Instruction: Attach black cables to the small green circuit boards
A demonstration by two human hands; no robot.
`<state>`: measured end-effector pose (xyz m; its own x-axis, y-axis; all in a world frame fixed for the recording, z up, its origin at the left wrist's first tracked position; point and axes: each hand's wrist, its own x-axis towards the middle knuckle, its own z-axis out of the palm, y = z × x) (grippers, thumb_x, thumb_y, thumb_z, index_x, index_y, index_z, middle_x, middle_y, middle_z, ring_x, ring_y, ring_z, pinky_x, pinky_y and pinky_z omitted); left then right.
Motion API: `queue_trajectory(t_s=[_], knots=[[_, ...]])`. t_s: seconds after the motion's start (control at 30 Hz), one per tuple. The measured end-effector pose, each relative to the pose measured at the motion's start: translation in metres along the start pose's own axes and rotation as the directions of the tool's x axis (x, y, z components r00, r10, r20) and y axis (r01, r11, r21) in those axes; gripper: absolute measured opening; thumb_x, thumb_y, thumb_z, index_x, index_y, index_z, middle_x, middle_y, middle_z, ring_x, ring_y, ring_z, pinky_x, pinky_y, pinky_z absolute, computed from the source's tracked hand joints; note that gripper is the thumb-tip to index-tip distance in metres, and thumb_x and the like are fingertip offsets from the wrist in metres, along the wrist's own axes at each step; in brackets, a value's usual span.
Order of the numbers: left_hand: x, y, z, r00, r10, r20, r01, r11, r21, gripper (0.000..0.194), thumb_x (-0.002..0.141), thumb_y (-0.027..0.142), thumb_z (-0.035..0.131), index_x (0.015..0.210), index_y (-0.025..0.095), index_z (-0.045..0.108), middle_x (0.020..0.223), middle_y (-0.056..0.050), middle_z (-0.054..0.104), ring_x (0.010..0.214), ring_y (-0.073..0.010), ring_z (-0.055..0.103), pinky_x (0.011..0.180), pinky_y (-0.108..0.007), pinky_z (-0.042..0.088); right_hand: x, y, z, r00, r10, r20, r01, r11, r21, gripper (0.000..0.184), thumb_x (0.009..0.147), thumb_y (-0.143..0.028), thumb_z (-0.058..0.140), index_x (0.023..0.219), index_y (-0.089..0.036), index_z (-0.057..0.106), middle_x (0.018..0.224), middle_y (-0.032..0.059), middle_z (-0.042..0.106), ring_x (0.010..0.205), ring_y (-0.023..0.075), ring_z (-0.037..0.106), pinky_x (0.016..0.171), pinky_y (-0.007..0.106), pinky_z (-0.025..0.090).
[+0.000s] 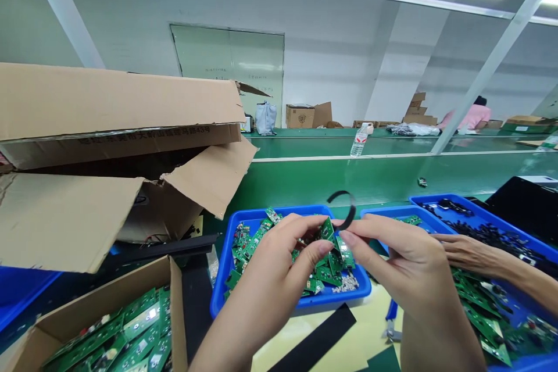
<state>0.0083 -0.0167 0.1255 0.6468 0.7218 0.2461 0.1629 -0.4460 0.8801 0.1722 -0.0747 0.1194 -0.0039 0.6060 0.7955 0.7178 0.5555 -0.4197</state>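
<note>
My left hand [279,261] and my right hand [401,256] meet above a blue tray [218,279] filled with small green circuit boards. Both hands pinch one small green circuit board [326,228] between thumb and fingers. A thin black curved band [344,209] rises from the board in a loop, held at my right fingertips. Another person's hand [471,253] reaches in from the right, over a second blue tray [379,215] of green boards.
A large open cardboard box [108,151] stands at the left. A smaller carton [113,331] of green boards sits at the lower left. A third blue tray [479,209] holds black parts. A water bottle [360,140] stands on the green conveyor [331,174]. A person in pink [471,116] works far off.
</note>
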Motion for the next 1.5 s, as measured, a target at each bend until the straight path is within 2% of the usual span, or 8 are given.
queue_trajectory(t_s=[0.2,0.33,0.5,0.7,0.87,1.03,1.17,1.5], knots=[[0.002,0.000,0.000,0.997,0.029,-0.072,-0.029,1.000,0.003,0.027,0.090,0.032,0.054,0.114,0.023,0.061,0.112,-0.005,0.061,0.101,-0.0192,0.056,0.091,-0.037,0.044,-0.004,0.005,-0.003,1.000,-0.026,-0.002,0.026,0.995,0.091,0.015,0.085,-0.008,0.054,0.083,-0.018,0.065,0.065,-0.0004,0.062,0.055,0.0094,0.057,0.051,0.020,0.047],[0.003,-0.001,-0.002,0.969,0.194,-0.155,-0.175,0.976,0.127,0.024,0.090,0.027,0.056,0.113,0.022,0.059,0.105,-0.004,0.062,0.096,-0.0155,0.057,0.084,-0.031,0.046,-0.008,0.014,-0.002,0.994,0.098,-0.053,-0.078,0.950,0.301,0.021,0.087,-0.011,0.055,0.101,-0.021,0.065,0.064,-0.0018,0.060,0.052,0.0079,0.056,0.048,0.017,0.047],[0.001,-0.001,-0.001,0.889,0.425,-0.173,-0.360,0.879,0.311,0.023,0.089,0.020,0.059,0.112,0.019,0.059,0.102,-0.004,0.060,0.096,-0.0126,0.056,0.084,-0.025,0.047,-0.003,0.021,-0.004,0.968,0.174,0.181,-0.248,0.783,0.571,0.023,0.094,-0.029,0.050,0.083,-0.016,0.066,0.057,0.0006,0.057,0.048,0.0078,0.054,0.042,0.015,0.044],[0.006,-0.005,0.000,0.743,0.641,-0.193,-0.526,0.737,0.424,0.028,0.084,0.010,0.063,0.111,0.017,0.060,0.100,-0.005,0.058,0.092,-0.0120,0.057,0.077,-0.023,0.050,0.000,0.012,-0.009,0.876,0.293,0.384,-0.475,0.664,0.577,0.023,0.087,-0.034,0.061,0.075,-0.013,0.061,0.055,-0.0003,0.054,0.045,0.0057,0.052,0.043,0.013,0.045],[0.008,-0.008,-0.001,0.715,0.675,-0.182,-0.544,0.701,0.460,0.028,0.083,0.009,0.063,0.111,0.014,0.061,0.099,-0.007,0.058,0.093,-0.0121,0.057,0.078,-0.022,0.050,0.000,0.010,-0.008,0.824,0.326,0.464,-0.562,0.577,0.592,0.025,0.083,-0.035,0.066,0.075,-0.013,0.059,0.058,-0.0003,0.054,0.047,0.0038,0.051,0.046,0.011,0.046],[0.008,-0.006,-0.001,0.721,0.669,-0.183,-0.546,0.710,0.444,0.027,0.083,0.011,0.064,0.110,0.011,0.062,0.095,-0.005,0.059,0.089,-0.0102,0.057,0.076,-0.019,0.048,0.000,0.012,-0.007,0.779,0.301,0.550,-0.624,0.459,0.632,0.024,0.082,-0.033,0.067,0.076,-0.014,0.054,0.060,-0.0010,0.056,0.047,0.0029,0.052,0.045,0.010,0.045],[0.004,-0.002,-0.003,0.759,0.621,-0.194,-0.536,0.766,0.355,0.028,0.081,0.014,0.067,0.109,0.014,0.063,0.093,-0.003,0.060,0.085,-0.0089,0.059,0.075,-0.016,0.048,-0.002,0.010,-0.006,0.796,0.273,0.540,-0.605,0.386,0.697,0.027,0.083,-0.036,0.067,0.076,-0.014,0.053,0.055,-0.0011,0.054,0.043,0.0030,0.049,0.041,0.009,0.041],[0.001,0.004,-0.003,0.842,0.522,-0.136,-0.519,0.853,0.056,0.033,0.078,0.017,0.072,0.111,0.021,0.068,0.091,-0.003,0.066,0.082,-0.0104,0.061,0.075,-0.018,0.049,-0.009,0.004,-0.003,0.741,0.254,0.621,-0.670,0.224,0.708,0.029,0.080,-0.038,0.068,0.075,-0.014,0.052,0.052,-0.0028,0.049,0.037,0.0019,0.039,0.036,0.011,0.029]])
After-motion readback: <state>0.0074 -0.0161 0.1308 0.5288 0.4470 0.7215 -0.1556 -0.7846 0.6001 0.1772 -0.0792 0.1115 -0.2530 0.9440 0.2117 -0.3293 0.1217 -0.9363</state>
